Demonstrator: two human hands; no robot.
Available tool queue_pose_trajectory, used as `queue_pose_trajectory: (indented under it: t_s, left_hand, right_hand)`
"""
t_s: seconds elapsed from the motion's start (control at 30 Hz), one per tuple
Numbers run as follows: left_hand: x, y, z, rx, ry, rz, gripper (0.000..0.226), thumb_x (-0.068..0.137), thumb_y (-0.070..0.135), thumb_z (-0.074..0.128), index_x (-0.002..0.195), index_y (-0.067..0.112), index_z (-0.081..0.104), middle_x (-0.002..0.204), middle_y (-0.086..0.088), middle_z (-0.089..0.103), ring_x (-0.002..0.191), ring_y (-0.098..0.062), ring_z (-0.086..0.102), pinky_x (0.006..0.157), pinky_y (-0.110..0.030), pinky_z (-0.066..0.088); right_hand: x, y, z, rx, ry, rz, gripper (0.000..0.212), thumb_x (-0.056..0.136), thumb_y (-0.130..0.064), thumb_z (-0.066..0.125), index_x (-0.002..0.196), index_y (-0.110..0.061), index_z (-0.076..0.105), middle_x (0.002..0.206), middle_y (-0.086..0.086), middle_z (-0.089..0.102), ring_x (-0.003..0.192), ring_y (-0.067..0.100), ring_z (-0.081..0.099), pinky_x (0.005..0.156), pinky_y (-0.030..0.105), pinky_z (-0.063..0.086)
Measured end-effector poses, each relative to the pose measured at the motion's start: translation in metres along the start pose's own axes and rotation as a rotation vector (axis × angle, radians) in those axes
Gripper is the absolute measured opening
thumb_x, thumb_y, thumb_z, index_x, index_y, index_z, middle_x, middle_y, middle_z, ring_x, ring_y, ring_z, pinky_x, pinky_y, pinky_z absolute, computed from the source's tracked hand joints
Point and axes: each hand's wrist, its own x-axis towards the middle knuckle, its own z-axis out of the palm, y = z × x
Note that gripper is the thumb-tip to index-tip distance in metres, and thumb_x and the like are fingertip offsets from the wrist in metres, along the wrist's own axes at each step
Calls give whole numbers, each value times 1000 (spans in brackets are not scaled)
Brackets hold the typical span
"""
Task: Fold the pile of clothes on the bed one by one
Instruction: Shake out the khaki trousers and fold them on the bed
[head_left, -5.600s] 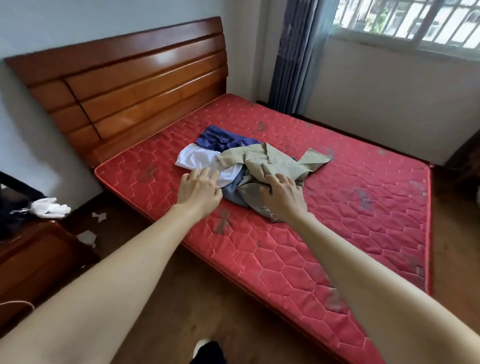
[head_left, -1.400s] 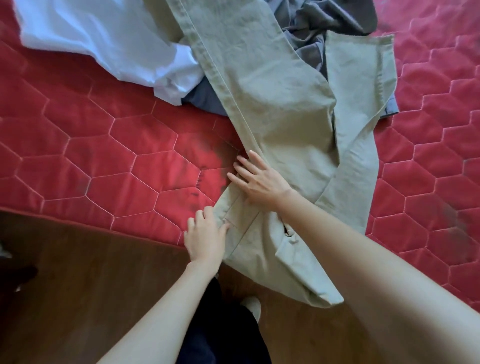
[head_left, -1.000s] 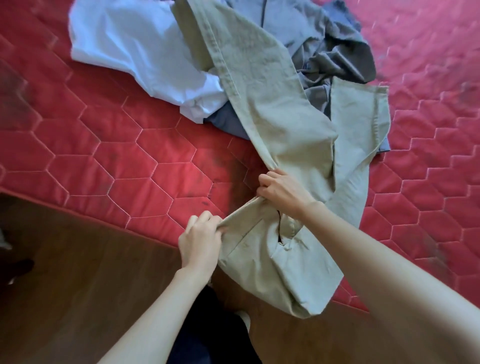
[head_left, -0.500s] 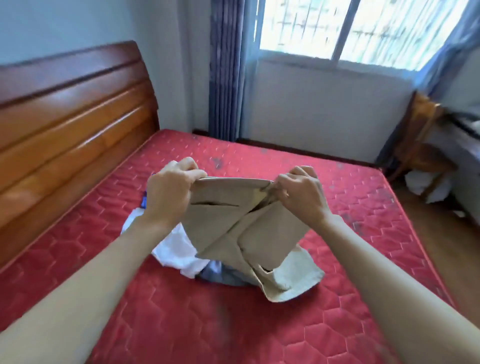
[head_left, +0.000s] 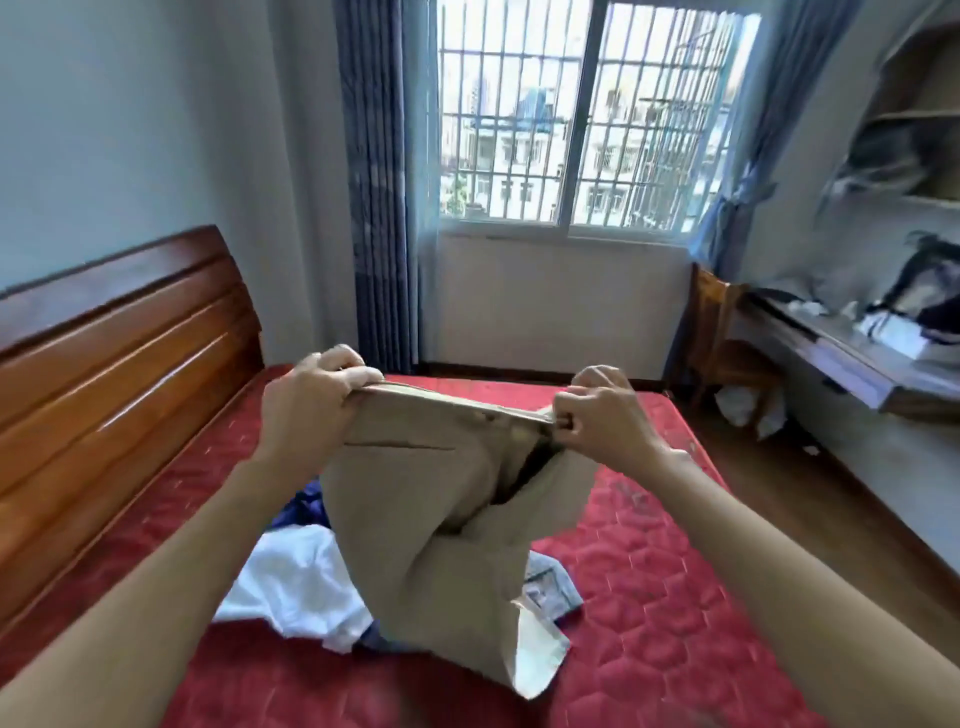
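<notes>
Khaki trousers (head_left: 431, 519) hang in the air over the red mattress (head_left: 649, 597), held up by the waistband. My left hand (head_left: 306, 410) grips the waistband's left end and my right hand (head_left: 602, 415) pinches its right end. The legs droop down and their hems rest on the mattress. Behind the trousers lie the other clothes: a white garment (head_left: 296, 582), a dark blue one (head_left: 301, 509) and a grey-blue one (head_left: 550, 587), partly hidden by the hanging cloth.
A wooden headboard (head_left: 114, 374) runs along the left. A barred window (head_left: 582, 119) with blue curtains (head_left: 379, 182) faces me. On the right stand a wooden chair (head_left: 727, 343) and a cluttered desk (head_left: 852, 353); wooden floor lies beside the bed.
I have lifted the trousers off the mattress by the waistband and pulled my hands apart, stretching it flat. My view has risen from the bed's edge to the room.
</notes>
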Motion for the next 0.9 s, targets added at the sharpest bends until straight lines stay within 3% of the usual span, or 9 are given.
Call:
queue_pose_trajectory:
  t_s: [0.13, 0.2, 0.33, 0.4, 0.47, 0.5, 0.7, 0.83, 0.9]
  left_hand:
    - [-37, 8, 45, 20, -182, -2, 22, 81, 11, 69, 94, 28, 75, 93, 10, 65, 82, -22, 60, 61, -33, 47]
    - [-47, 8, 56, 11, -226, -16, 21, 80, 12, 71, 92, 29, 75, 92, 10, 65, 80, -22, 61, 60, -32, 48]
    - [-49, -6, 58, -72, -46, -87, 17, 80, 29, 58, 90, 35, 71, 92, 18, 60, 80, -11, 58, 56, -29, 47]
    - [-65, -7, 63, -93, -103, -82, 19, 79, 27, 55, 88, 34, 70, 91, 18, 59, 79, -11, 59, 55, -30, 47]
    - [-88, 3, 70, -81, -302, -96, 18, 82, 14, 64, 88, 27, 75, 88, 12, 62, 81, -19, 63, 58, -35, 49]
    - [-91, 6, 72, -89, -357, -121, 20, 83, 9, 66, 89, 25, 76, 88, 9, 63, 82, -21, 64, 60, -37, 50]
    - [-21, 6, 45, -142, 82, -133, 16, 82, 22, 62, 92, 25, 74, 89, 11, 64, 72, -10, 55, 55, -22, 35]
    - [-47, 14, 54, -116, -135, -78, 18, 78, 10, 70, 89, 22, 76, 85, 7, 64, 70, -19, 61, 53, -23, 34]
    - [-48, 15, 57, -116, -153, -90, 16, 81, 12, 67, 88, 23, 76, 85, 8, 63, 70, -19, 61, 54, -25, 38]
  right_hand:
    - [-74, -13, 49, 68, -347, 362, 10, 80, -24, 65, 79, -16, 69, 82, 0, 68, 102, 21, 55, 95, 31, 32]
    - [-86, -16, 60, 103, -362, 437, 13, 83, -24, 62, 83, -14, 70, 85, 2, 68, 103, 20, 56, 96, 31, 31]
    - [-88, -20, 51, 136, 119, 458, 7, 78, -26, 66, 73, -23, 68, 73, -9, 65, 79, 11, 61, 75, 24, 39]
    - [-110, -38, 56, 154, -68, 485, 8, 83, -25, 67, 77, -22, 70, 79, -5, 67, 80, 15, 64, 77, 26, 41]
    - [-128, -47, 66, 147, -325, 529, 14, 88, -24, 62, 88, -18, 74, 93, 3, 70, 97, 21, 62, 92, 31, 37]
    - [-120, -42, 64, 148, -343, 549, 16, 88, -23, 60, 91, -17, 75, 96, 4, 70, 102, 21, 61, 95, 31, 34]
    - [-32, -13, 4, 216, 281, 543, 18, 80, -35, 58, 80, -24, 72, 77, -1, 70, 77, 18, 62, 72, 32, 46]
    - [-74, -27, 22, 192, -179, 631, 13, 87, -22, 61, 87, -15, 72, 81, 6, 72, 81, 28, 66, 67, 34, 44]
    - [-62, -16, 18, 243, -101, 682, 13, 83, -18, 58, 85, -16, 71, 80, 4, 71, 79, 26, 66, 63, 33, 46]
